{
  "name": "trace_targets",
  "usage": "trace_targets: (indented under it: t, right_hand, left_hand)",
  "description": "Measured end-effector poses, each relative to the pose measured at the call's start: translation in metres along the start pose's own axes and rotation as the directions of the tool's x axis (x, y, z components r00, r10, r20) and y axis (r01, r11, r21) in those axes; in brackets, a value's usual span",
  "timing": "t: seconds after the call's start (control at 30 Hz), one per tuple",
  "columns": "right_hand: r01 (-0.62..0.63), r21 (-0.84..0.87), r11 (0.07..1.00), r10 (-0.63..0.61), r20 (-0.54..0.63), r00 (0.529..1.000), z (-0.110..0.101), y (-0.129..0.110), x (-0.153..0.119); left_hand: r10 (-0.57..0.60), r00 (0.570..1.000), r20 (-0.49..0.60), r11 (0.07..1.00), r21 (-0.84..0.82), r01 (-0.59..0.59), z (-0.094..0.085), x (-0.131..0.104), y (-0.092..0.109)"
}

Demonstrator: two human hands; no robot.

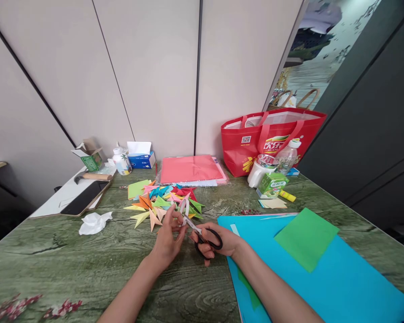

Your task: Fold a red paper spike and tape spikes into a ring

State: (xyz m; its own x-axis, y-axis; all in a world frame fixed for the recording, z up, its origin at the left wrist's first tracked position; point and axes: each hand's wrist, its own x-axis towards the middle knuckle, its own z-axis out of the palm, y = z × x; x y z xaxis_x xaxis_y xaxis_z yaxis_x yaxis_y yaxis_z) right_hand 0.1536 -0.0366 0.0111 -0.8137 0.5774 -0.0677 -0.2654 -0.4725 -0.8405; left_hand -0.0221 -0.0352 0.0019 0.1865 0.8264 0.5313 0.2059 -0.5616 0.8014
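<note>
My right hand (pixel 218 240) is closed round the black handles of a pair of scissors (pixel 202 235), its fingers through the loops. The blades point up and left to a thin white strip (pixel 186 210), which looks like paper or tape. My left hand (pixel 170 231) pinches this strip between thumb and fingers, close to the blade tips. Just behind both hands lies a pile of folded paper pieces (pixel 150 204) in orange, yellow, pink, green, red and blue. Part of the strip is hidden by my left fingers.
Blue paper sheets (pixel 309 296) with a green square (pixel 308 237) lie at right. Behind stand a red bag (pixel 235 148), a white mug (pixel 257 172), a bottle (pixel 287 157) and a green box (pixel 272 185). At left are a phone (pixel 85 197), a hammer (pixel 96 176) and a crumpled tissue (pixel 94 223).
</note>
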Motion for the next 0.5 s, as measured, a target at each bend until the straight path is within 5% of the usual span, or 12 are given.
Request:
trace_targets:
  t: [0.23,0.5]
  right_hand:
    - [0.05,-0.121,0.991,-0.061,-0.088,0.994,0.001,-0.002,-0.002]
    - [0.054,-0.251,0.966,-0.034,0.085,0.996,-0.011,-0.006,-0.005]
  left_hand:
    - [-0.039,0.999,-0.012,0.999,0.029,0.04,-0.001,0.0,0.001]
    - [0.152,0.988,-0.042,0.983,0.107,-0.147,-0.002,0.0,0.003]
